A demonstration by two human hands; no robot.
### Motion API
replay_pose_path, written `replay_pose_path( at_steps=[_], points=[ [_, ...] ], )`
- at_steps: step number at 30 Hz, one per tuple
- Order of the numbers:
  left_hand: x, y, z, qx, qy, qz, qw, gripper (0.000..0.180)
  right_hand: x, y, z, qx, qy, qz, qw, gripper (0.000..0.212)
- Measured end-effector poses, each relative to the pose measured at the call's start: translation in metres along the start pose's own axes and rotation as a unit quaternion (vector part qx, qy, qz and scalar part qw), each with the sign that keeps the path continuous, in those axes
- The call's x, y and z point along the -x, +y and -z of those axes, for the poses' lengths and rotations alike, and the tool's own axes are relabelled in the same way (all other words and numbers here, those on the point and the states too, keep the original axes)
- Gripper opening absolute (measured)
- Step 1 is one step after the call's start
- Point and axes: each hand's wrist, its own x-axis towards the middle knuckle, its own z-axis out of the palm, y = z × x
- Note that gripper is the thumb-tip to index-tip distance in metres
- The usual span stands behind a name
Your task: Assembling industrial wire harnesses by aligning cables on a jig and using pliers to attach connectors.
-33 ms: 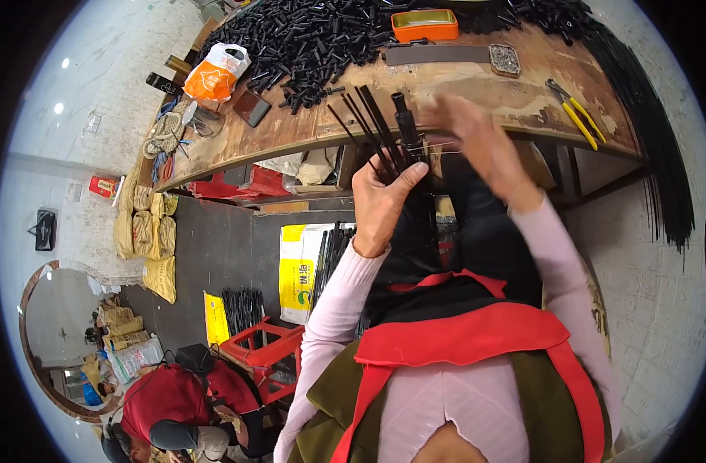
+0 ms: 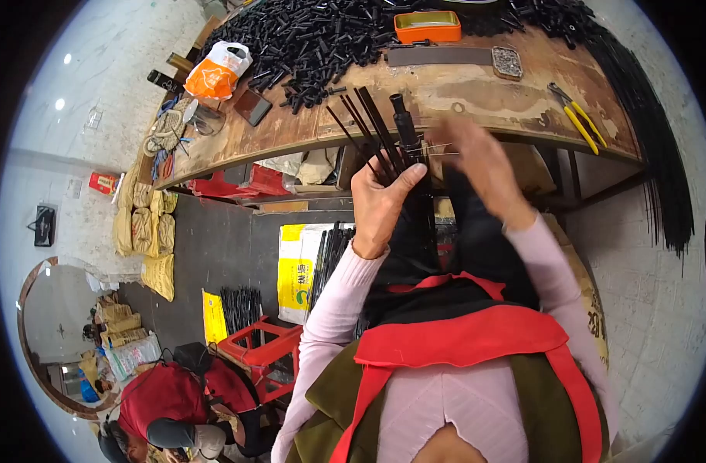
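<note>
My left hand (image 2: 380, 201) is closed around several slim black rods (image 2: 377, 127), which fan out beyond the table's near edge. Beside its thumb stands a black stepped tube (image 2: 403, 122); whether the fingers grip it too is hard to see. A few thin pale wires or pins (image 2: 439, 148) stick out sideways to the right of the tube. Just past them is my right hand (image 2: 488, 170), its fingers smeared by motion, so anything in them is hidden.
Small black tubes (image 2: 322, 46) cover the wooden table's (image 2: 461, 85) far side. An orange box (image 2: 428, 28), yellow-handled pliers (image 2: 577, 116) and a phone-like slab (image 2: 252, 108) lie there. Long black rods (image 2: 658, 139) hang off the right. A red stool (image 2: 264, 351) and a bending person (image 2: 171, 401) are lower left.
My right hand has come slightly nearer to me, its blurred fingers now lower beside the wires. The left hand keeps its hold on the rods almost unmoved.
</note>
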Motion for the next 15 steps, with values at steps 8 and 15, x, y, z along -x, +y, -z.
replay_pose_path(
  at_steps=[8, 15],
  points=[
    [0.001, 0.002, -0.005, -0.011, 0.031, -0.018, 0.999, 0.017, 0.035, 0.033, -0.062, 0.043, 0.261, 0.019, 0.964, 0.014],
    [0.003, 0.002, 0.004, -0.042, 0.008, -0.030, 0.999, 0.016, 0.033, 0.034, -0.066, -0.073, 0.263, -0.015, 0.962, 0.017]
  ],
)
